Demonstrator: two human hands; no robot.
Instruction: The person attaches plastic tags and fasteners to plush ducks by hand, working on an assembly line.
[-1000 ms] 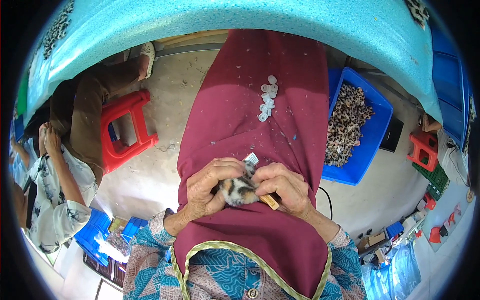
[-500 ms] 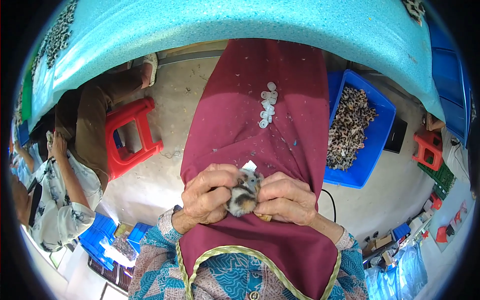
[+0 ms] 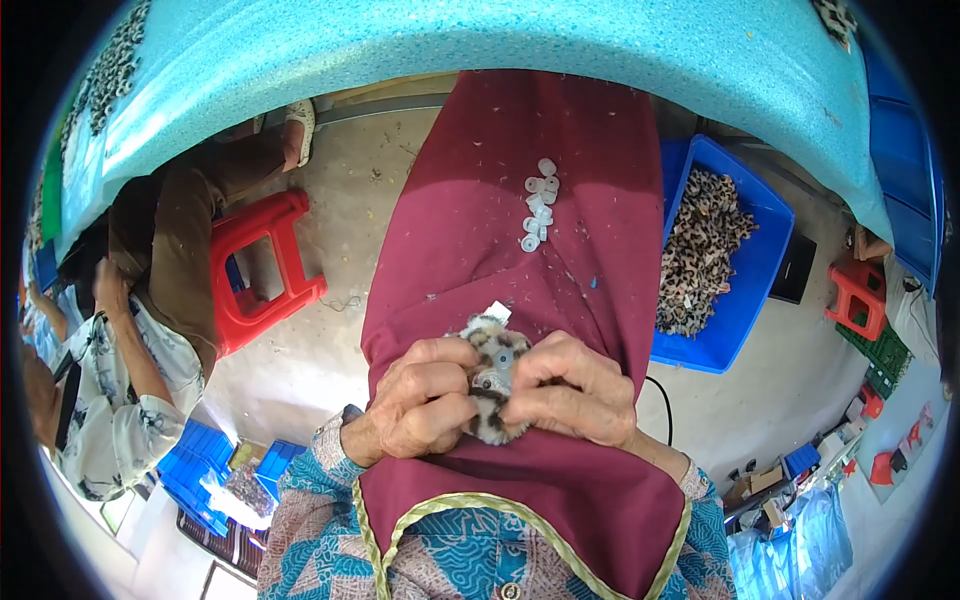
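Between my two hands, over my lap, is a small spotted plush piece (image 3: 488, 420) in white, black and tan fur. A round translucent plastic part (image 3: 504, 358) shows in its middle, and a white tag (image 3: 497, 311) sticks out at its far end. My left hand (image 3: 425, 395) pinches the left side of the piece with curled fingers. On the right side my right hand (image 3: 575, 390) grips it, thumb and fingers closed at the fur near the plastic part. Farther up on the maroon apron (image 3: 430, 240) lies a cluster of small translucent plastic caps (image 3: 540, 205).
A blue bin (image 3: 745, 310) of spotted plush pieces (image 3: 700, 250) stands on the floor at right. A turquoise-covered table (image 3: 480, 40) spans the far side. At left are a red stool (image 3: 265, 270) and a seated person (image 3: 130, 400). Another red stool (image 3: 858, 295) is far right.
The plush piece has been turned and opened up, so its plastic part shows more. My right hand's fingers have shifted inward over it. The person at left has moved a hand.
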